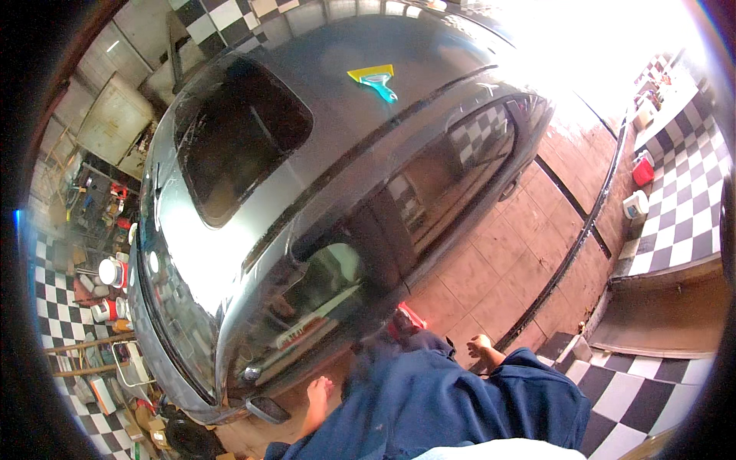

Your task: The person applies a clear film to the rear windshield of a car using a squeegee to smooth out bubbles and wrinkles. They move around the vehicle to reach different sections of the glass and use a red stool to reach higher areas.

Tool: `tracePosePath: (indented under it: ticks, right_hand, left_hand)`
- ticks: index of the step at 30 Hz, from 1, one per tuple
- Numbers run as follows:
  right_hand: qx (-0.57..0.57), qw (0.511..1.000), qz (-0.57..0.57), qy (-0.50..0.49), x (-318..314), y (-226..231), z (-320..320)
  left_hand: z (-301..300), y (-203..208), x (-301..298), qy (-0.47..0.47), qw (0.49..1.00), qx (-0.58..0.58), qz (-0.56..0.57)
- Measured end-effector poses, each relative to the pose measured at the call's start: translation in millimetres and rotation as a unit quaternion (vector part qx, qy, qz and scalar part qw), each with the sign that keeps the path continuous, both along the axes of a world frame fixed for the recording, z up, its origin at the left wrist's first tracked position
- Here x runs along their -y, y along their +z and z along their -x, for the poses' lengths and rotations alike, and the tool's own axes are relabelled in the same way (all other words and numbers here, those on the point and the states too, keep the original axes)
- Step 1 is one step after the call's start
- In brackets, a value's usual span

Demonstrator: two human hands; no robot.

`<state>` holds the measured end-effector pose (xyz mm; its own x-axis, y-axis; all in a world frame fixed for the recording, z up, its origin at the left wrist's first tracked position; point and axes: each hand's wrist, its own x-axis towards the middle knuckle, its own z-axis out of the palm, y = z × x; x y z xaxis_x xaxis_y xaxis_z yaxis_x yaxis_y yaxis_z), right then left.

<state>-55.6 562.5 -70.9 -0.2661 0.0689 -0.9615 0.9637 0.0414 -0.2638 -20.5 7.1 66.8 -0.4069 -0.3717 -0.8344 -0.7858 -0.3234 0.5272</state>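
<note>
Head view shows the left hand (318, 391) and right hand (481, 349) loosely open, apparently empty, beside the slick-looking grey car (337, 130), while farther off on its roof (429, 50) lies a squeegee (376, 80) that should prove light, soft-bladed and best taken by its turquoise handle (386, 93).

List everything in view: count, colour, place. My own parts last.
Car: one, dark grey, centre
Squeegee: one, yellow and turquoise, on the roof
Sunroof: one, dark, in the roof
Mirror: one, dark, car's near side
Red container: one, red, far right
White bucket: one, white, beside it
Tubs: two, white and red, left
Checked tiles: many, black and white, around the edges
Floor: one, reddish brown, right of car
Clutter: uncountable, mixed, left
Top: one, navy, bottom
Left hand: one, bare, near the mirror
Right hand: one, bare, lower right
</note>
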Motion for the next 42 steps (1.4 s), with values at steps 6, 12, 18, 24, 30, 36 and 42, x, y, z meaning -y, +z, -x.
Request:
tracePosePath:
  ticks: [6,12,18,24,30,36,42]
  right_hand:
    - [-0.122,0.981,-0.135,-0.066,-3.8,52.0,31.5]
    - [-0.240,0.961,-0.126,-0.048,29.3,105.4,74.4]
    - [-0.202,0.968,-0.145,0.035,26.7,110.2,51.0]
    - [-0.136,0.982,-0.127,-0.030,6.7,108.9,3.1]
    - [-0.097,0.987,-0.126,-0.016,-4.1,120.5,-19.6]
    - [-0.085,0.982,-0.167,0.018,-5.5,119.9,-33.2]
    - [-0.122,0.987,-0.108,-0.004,7.1,120.8,-25.4]
  left_hand:
    - [-10.3,-37.2,6.3,-0.063,0.997,-0.007,-0.034]
    - [15.9,-45.6,1.6,-0.068,0.997,-0.020,-0.033]
    - [25.4,-54.4,-0.4,-0.056,0.996,-0.047,-0.052]
    - [-5.5,-66.3,0.3,-0.045,0.997,-0.004,-0.062]
    - [-44.5,-98.5,5.3,-0.049,0.995,0.069,-0.047]
    - [-35.2,-90.6,9.1,-0.057,0.993,0.015,-0.101]
    - [-9.9,-81.2,9.4,-0.074,0.995,-0.011,-0.070]
